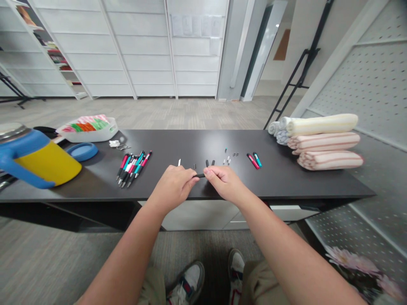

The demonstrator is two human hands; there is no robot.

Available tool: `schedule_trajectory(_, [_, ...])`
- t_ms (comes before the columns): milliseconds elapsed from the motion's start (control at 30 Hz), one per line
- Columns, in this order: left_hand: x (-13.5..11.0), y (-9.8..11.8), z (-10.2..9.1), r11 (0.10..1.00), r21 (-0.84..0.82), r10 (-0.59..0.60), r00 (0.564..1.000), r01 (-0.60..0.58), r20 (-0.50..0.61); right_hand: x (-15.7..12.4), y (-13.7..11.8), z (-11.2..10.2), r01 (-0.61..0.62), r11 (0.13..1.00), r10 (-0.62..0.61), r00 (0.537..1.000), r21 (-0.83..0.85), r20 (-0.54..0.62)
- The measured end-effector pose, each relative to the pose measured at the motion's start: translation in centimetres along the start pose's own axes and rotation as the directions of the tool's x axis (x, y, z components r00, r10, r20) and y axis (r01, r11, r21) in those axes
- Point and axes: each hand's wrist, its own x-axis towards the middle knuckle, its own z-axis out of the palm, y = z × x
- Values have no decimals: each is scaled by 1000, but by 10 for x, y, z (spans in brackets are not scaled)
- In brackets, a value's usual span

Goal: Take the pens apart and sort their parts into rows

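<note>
Two hands meet over the dark desk (178,144), with a short black tube (199,175) running crosswise between them. Its left end sits in the pinched thumb and fingers of the left hand (174,184), its right end between the pressed-together fingertips of the right hand (224,180), and only the middle shows in the gap (the covered ends cannot be made out). Just beyond the right fingertips lie two black pieces (213,162); a slim white part (179,162) shows behind the left hand. Farther right are some small white pieces (228,161), a tiny teal piece (226,150), then a red barrel (253,161) beside a teal barrel (257,159). Well left lies a cluster of pens (133,168); rolled towels (327,142) are stacked at the desk's right end.
</note>
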Motion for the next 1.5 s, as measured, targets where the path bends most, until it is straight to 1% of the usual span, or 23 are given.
schedule_trajectory(67, [-1,6,-1,999,52,2,1000,-2,-6,0,-1,1,14,1000,-14,1000,-1,12])
schedule_trajectory(167, [-2,15,0,987,160,34,999,-33,-7,2,-2,3,24,1000,-25,998,8,59])
schedule_trajectory(233, [0,21,2,969,244,43,999,-39,-10,2,-3,4,19,1000,-20,995,9,93])
schedule_trajectory(300, [3,26,4,953,302,33,999,-28,-12,3,-3,4,2,1000,-5,995,24,101])
schedule_trajectory(433, [8,35,5,949,316,-25,1000,19,15,3,0,4,-49,996,44,997,72,71])
schedule_trajectory(533, [9,43,-1,961,262,-117,988,88,98,2,1,2,-97,985,84,992,140,99])
schedule_trajectory(667, [5,54,-14,965,175,-231,947,195,222,0,0,0,-142,972,110,979,186,172])
schedule_trajectory(833, [1,64,-25,943,122,-333,897,311,290,-2,-4,1,-171,966,129,969,194,210])
schedule_trajectory(933, [1,66,-29,919,26,-378,865,392,329,-2,-4,1,-171,965,125,967,198,222])
schedule_trajectory(1033, [1,68,-32,869,-88,-427,829,486,360,-2,-3,1,-177,962,130,966,207,225])
schedule_trajectory(1100, [0,68,-35,837,-160,-440,817,524,373,-3,-2,1,-174,960,123,966,221,228])
schedule_trajectory(1233, [-2,69,-39,788,-267,-426,805,554,412,-4,-3,0,-160,954,94,963,253,254])
schedule_trajectory(1367, [-5,69,-44,756,-326,-409,799,567,440,-4,-4,-1,-146,959,80,961,242,264])
schedule_trajectory(1500, [-6,69,-49,738,-340,-406,786,583,466,-4,-5,0,-143,964,77,957,225,279])
